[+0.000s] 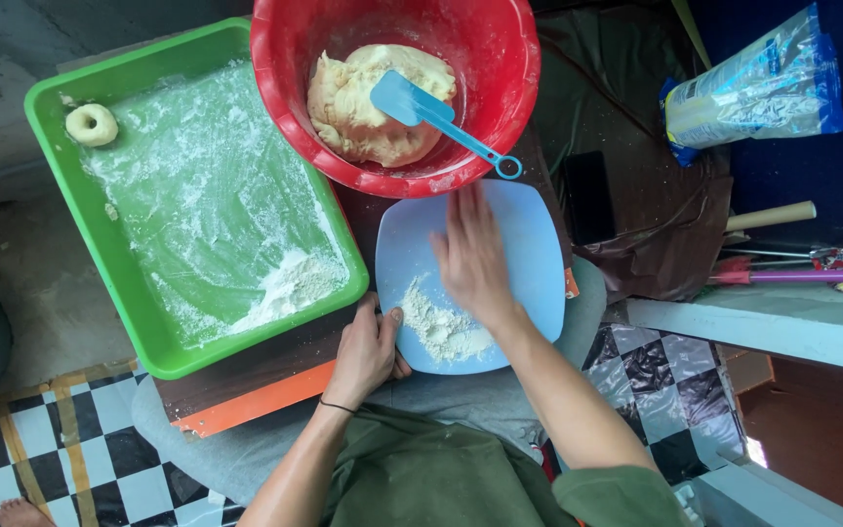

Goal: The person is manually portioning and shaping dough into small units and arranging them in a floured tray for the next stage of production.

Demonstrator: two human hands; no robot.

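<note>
Plate (539,244), pale blue, squarish with rounded corners, is set at the centre of the view on a dark board (246,376) with an orange edge. A heap of flour (441,330) is seen on the plate's 7 o'clock part. The right hand (472,259) is laid flat on the plate, palm down, fingers spread and pointed toward 12 o'clock, nothing being pinched; its heel is touching the flour. The left hand (368,353) is closed on the plate's rim at 8 o'clock, thumb on top.

A red bowl (285,78) is placed at 12 o'clock of the plate, its rim touching the plate's edge; a lump of dough (353,107) and a blue spatula (431,112) are held in it. A green tray (80,215) dusted with flour is found at 10 o'clock, with one dough ring (92,125) in its far corner. A clear bag (758,88) lies at 2 o'clock, well apart.
</note>
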